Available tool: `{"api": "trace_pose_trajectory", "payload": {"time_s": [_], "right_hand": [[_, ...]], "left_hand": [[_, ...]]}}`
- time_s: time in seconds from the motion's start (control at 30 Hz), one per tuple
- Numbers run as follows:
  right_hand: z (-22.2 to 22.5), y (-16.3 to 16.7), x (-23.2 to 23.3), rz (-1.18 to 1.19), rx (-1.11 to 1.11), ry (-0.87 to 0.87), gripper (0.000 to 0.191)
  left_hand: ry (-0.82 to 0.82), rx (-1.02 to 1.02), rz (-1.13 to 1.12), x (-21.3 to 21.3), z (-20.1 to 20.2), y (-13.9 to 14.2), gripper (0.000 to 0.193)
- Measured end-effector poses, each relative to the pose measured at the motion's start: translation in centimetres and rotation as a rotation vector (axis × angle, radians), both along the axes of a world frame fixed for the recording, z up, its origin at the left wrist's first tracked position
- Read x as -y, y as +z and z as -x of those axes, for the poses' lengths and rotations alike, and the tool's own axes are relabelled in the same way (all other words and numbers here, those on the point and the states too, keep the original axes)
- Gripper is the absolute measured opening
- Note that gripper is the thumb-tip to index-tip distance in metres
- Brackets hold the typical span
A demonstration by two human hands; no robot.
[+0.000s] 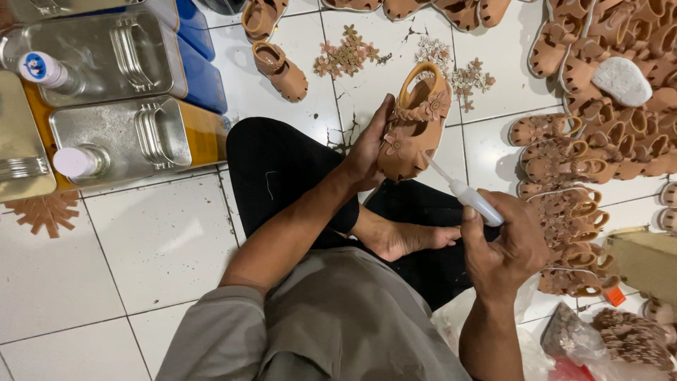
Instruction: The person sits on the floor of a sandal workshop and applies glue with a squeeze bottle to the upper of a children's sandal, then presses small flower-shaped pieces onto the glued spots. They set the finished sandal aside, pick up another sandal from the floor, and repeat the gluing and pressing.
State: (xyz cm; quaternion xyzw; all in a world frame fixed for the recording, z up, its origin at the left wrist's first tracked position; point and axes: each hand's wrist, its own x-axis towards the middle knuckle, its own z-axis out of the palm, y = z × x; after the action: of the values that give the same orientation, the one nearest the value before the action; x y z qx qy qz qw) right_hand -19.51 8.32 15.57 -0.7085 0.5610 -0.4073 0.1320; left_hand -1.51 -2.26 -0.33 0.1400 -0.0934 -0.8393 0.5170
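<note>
— What are your hands doing at this moment?

— My left hand [367, 152] is gripping a small tan child's sandal [412, 127], fingers clenched around its left edge and thumb lying along the sole side, holding it up over the white tiled floor [162, 240], just beyond my knee. My right hand [504, 247] is wrapping tight around a small white squeeze bottle [476, 201], and its thin nozzle is pointing up and left, touching the sandal's near end.

— What is sitting around you?

— On the far left, metal cans [120, 134] with white caps are lying on their sides. A single sandal [282, 70] is resting on the floor just beyond my knee, and loose flower trims [347, 55] are lying scattered on the tiles beyond the sandal I am holding. On the right, a big heap of matching sandals [599, 85] is piling up, with a white sole-shaped piece [622, 81] on top. Near right, a clear bag of small trims [620, 339] is lying beside my forearm. My bare foot [409, 240] is tucking in between my hands.
</note>
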Motion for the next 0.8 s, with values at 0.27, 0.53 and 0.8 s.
{"api": "trace_pose_trajectory", "payload": {"time_s": [0.27,0.53,0.8], "right_hand": [[0.02,-0.02,0.01,0.006,-0.012,-0.001,0.014],[-0.19,0.14,-0.08,0.037,-0.072,-0.037,0.014],[-0.09,-0.12,-0.13,0.048,-0.022,0.006,0.018]], "left_hand": [[-0.008,-0.016,0.019,-0.03,0.00,-0.02,0.066],[-0.033,-0.009,0.013,-0.27,-0.37,0.24,0.063],[-0.012,-0.006,0.001,-0.28,-0.04,0.15,0.062]]}}
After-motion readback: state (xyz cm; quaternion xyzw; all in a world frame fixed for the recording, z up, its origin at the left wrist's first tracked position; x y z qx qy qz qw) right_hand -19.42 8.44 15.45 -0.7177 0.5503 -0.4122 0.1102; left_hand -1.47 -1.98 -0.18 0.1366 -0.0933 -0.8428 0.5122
